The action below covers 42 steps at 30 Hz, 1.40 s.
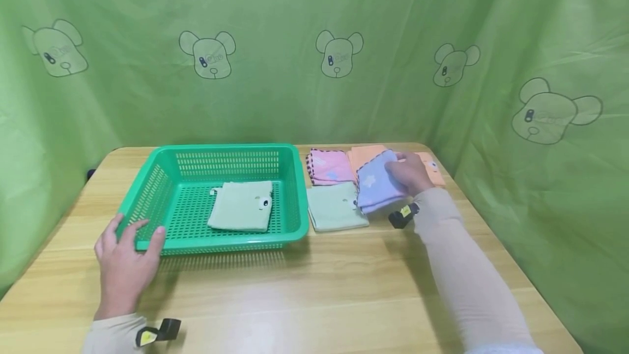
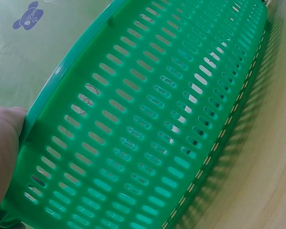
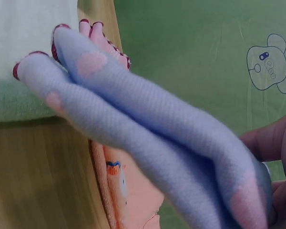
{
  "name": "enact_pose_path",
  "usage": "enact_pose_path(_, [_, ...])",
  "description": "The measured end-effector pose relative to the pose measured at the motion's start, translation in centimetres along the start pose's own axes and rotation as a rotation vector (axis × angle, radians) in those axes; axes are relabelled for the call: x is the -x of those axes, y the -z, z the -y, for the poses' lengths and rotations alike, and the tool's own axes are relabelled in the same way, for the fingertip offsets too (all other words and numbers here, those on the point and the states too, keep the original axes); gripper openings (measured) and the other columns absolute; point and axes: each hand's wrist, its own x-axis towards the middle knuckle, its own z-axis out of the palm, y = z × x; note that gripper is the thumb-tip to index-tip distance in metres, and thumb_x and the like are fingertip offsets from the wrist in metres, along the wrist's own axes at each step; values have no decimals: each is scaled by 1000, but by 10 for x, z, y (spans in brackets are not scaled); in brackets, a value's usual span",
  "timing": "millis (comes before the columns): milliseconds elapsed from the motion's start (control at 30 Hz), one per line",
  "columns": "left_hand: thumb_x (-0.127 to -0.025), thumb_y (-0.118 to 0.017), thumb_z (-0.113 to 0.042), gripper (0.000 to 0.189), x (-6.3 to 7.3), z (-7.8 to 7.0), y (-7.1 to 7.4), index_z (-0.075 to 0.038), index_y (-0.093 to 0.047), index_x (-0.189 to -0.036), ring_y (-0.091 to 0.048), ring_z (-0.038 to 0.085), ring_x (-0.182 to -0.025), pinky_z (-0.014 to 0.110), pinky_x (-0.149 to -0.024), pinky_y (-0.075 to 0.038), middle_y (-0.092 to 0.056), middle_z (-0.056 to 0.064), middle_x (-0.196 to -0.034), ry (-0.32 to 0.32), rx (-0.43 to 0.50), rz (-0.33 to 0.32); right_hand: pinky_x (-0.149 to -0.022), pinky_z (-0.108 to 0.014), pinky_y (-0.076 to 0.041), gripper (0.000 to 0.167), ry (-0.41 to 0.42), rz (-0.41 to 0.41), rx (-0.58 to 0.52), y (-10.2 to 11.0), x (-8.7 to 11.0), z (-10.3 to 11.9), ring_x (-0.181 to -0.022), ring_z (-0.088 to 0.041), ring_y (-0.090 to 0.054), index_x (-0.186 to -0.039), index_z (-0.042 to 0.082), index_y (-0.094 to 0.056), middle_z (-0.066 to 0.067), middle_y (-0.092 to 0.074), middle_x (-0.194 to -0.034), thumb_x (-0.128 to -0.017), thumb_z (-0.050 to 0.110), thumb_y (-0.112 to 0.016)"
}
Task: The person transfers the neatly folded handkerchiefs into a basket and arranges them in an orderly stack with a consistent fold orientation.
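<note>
My right hand [image 1: 411, 172] pinches a folded lavender-blue small towel [image 1: 377, 184] with a dark scalloped edge by its right side. In the right wrist view the same towel [image 3: 133, 119] shows its folded layers, tilted above the other towels. My left hand [image 1: 126, 264] holds the near left corner of the green plastic basket [image 1: 226, 242], thumb and fingers over the rim. A folded pale green towel [image 1: 241, 206] with a small animal face lies inside the basket. In the left wrist view the basket's slotted side [image 2: 138, 95] fills most of the picture, with part of the hand [image 2: 2, 148] at its rim.
Right of the basket lie a pink towel [image 1: 331, 165], a pale green towel [image 1: 336, 209], an orange towel [image 1: 363, 153] and another orange towel [image 1: 434, 171], partly behind the right hand. A green curtain [image 1: 275, 108] with bear heads surrounds the wooden table [image 1: 304, 299].
</note>
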Motion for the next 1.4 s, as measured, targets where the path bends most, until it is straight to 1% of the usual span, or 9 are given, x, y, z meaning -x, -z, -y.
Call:
enact_pose_path(267, [-97, -52, -42, 56, 0, 1, 0, 2, -51, -132, -8, 50, -138, 77, -96, -21, -12, 25, -157, -2, -3, 0, -82, -35, -50, 61, -16, 11, -46, -3, 1, 9, -101, -31, -52, -146, -4, -32, -26, -45, -133, -93, 19, -53])
enact_pose_path(400, [-97, -53, -42, 55, 0, 1, -1, 2, -52, -131, -9, 50, -138, 77, -96, -20, -13, 25, -156, -7, 0, -6, -81, -34, -52, 62, -28, 19, -63, -5, 2, 14, -100, -30, -52, -147, -4, -30, -26, -44, -133, -94, 19, -52])
enact_pose_path(500, [-97, -53, -41, 55, -1, 1, -1, 3, -52, -130, -9, 50, -138, 77, -97, -19, -14, 25, -156, -14, 4, -14, -77, -32, -53, 62, -31, 20, -77, -6, 2, 18, -95, -28, -54, -147, -4, -30, -25, -46, -130, -94, 19, -53])
enact_pose_path(667, [-97, -52, -41, 55, -1, 1, -1, 3, -52, -131, -9, 50, -138, 77, -97, -19, -13, 26, -156, -18, -1, -12, -70, -31, -56, 60, -43, 35, -119, -8, 4, 23, -83, -25, -60, -147, -3, -30, -23, -50, -121, -95, 18, -52])
enact_pose_path(800, [-97, -52, -41, 55, -1, 1, -1, 3, -52, -131, -9, 50, -138, 78, -96, -19, -13, 26, -156, -18, -4, -7, -67, -29, -55, 59, -21, 27, -139, -12, 5, 25, -79, -22, -60, -147, -3, -31, -22, -52, -120, -95, 16, -53])
enact_pose_path(1000, [-97, -52, -42, 55, 0, 1, -1, 2, -52, -131, -8, 50, -138, 77, -96, -20, -13, 25, -156, -7, -5, 0, -64, -27, -55, 58, 14, 9, -183, -19, 3, 28, -76, -19, -58, -145, -3, -34, -21, -52, -119, -95, 15, -55])
enact_pose_path(1167, [-98, -52, -42, 56, 0, 0, 0, 2, -51, -131, -8, 50, -139, 78, -96, -20, -12, 25, -157, -5, -7, 3, -65, -28, -55, 57, 12, 16, -190, -23, 4, 32, -77, -20, -58, -145, -2, -34, -20, -53, -117, -95, 16, -55])
enact_pose_path(1400, [-98, -52, -42, 56, 0, -1, 0, 2, -51, -131, -7, 50, -139, 78, -96, -20, -12, 25, -156, 0, -10, 9, -67, -28, -55, 56, 30, 21, -205, -28, 6, 41, -79, -21, -58, -144, -2, -35, -19, -53, -117, -95, 15, -55])
